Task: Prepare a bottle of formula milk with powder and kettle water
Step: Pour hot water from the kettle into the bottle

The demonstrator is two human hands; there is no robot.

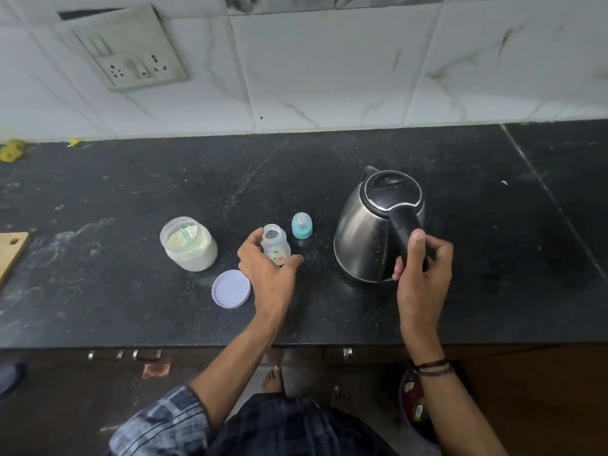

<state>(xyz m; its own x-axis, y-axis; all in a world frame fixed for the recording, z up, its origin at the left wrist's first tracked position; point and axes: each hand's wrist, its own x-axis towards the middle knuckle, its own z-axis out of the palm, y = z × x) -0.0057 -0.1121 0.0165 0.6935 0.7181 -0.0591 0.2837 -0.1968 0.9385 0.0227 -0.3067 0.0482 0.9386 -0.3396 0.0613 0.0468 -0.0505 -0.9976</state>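
Observation:
A small clear baby bottle (275, 246) stands uncapped on the black counter (131, 192). My left hand (267, 269) curls around its lower body, thumb on the left and fingers on the right. The teal teat cap (301, 226) stands just behind and right of the bottle. A steel kettle (368, 232) with a black lid stands at the right; my right hand (422, 261) wraps around its black handle. An open jar of pale powder (188, 243) with a scoop inside sits left of the bottle, and its lilac lid (231, 288) lies in front.
A wooden board's corner (11, 255) shows at the left edge. A socket plate (131, 51) hangs on the tiled wall. Yellow scraps (13, 149) lie at the counter's back left. Drawer handles (125, 355) run below the counter's front edge, with a bin (414, 409) on the floor.

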